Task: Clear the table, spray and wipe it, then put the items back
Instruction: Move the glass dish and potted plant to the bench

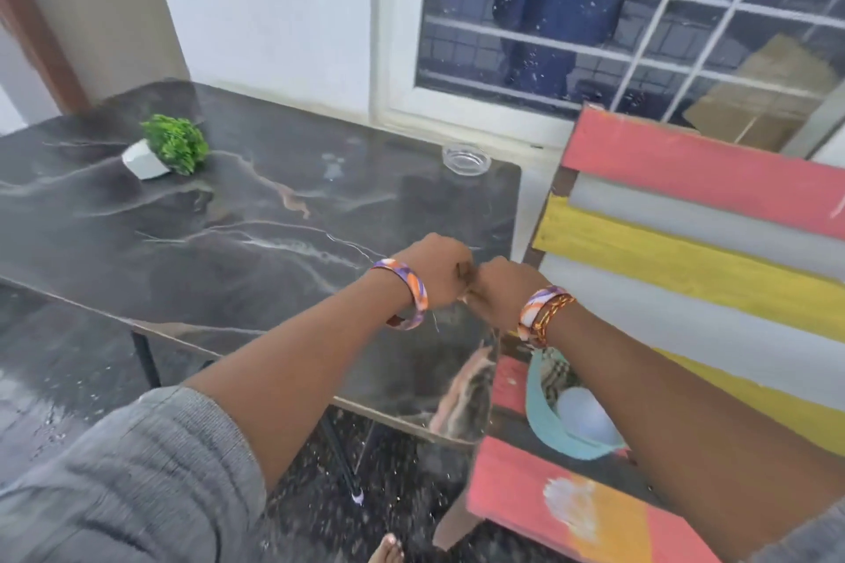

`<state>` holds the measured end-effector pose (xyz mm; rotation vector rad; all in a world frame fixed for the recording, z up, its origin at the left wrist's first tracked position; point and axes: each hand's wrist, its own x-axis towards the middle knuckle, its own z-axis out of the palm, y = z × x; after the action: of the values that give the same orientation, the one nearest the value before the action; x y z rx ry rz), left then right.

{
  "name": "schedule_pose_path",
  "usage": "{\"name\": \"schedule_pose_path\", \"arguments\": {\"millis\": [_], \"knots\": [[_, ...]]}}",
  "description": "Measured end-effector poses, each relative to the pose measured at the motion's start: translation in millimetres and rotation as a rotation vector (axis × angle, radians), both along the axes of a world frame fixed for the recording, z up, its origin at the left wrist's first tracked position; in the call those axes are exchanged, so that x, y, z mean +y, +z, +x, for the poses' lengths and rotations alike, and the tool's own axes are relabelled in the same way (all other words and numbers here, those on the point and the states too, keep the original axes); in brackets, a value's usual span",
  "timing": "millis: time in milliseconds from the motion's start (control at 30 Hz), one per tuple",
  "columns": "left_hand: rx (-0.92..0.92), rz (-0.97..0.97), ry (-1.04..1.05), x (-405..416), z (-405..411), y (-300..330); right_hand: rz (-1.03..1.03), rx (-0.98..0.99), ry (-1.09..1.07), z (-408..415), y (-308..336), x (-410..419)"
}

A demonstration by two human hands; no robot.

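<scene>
Your left hand [434, 272] and right hand [500, 288] meet knuckle to knuckle above the dark marble table [219, 242], near its 4 o'clock corner. Both have curled fingers; whether they grip anything, you cannot tell from this view. On the table, a small potted plant [167, 149] sits toward 10 o'clock and a glass ashtray [466, 158] near the 1 o'clock corner. A striped wooden chair [695, 215] stands at 3 o'clock, a teal cloth [542, 411] on its seat.

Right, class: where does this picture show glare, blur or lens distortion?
Head view: pale glare on the dark marble-patterned table top; the two hands, left hand and right hand, blurred; the white-barred window bends from the wide-angle lens.
</scene>
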<state>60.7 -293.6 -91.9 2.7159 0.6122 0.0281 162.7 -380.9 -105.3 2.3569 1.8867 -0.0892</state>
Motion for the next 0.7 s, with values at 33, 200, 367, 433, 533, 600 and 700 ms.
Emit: {"name": "schedule_pose_path", "arguments": {"millis": [33,200,367,433,533,600,700], "knots": [[-0.026,-0.031,0.028,12,2,4,0.033,0.034,-0.029,2,3,13],[-0.096,-0.106,0.098,82,32,10,0.161,0.235,-0.198,43,4,83],[-0.081,-0.160,0.141,164,99,10,0.261,0.329,-0.321,117,-21,170],[-0.085,-0.188,0.153,191,125,4,0.260,0.284,-0.363,142,-32,202],[-0.085,-0.230,0.178,223,150,-8,0.231,0.173,-0.382,172,-42,240],[-0.088,-0.260,0.189,240,158,-15,0.176,0.119,-0.380,186,-46,260],[-0.102,-0.308,0.211,260,158,-21,0.108,0.023,-0.394,192,-51,277]]}}
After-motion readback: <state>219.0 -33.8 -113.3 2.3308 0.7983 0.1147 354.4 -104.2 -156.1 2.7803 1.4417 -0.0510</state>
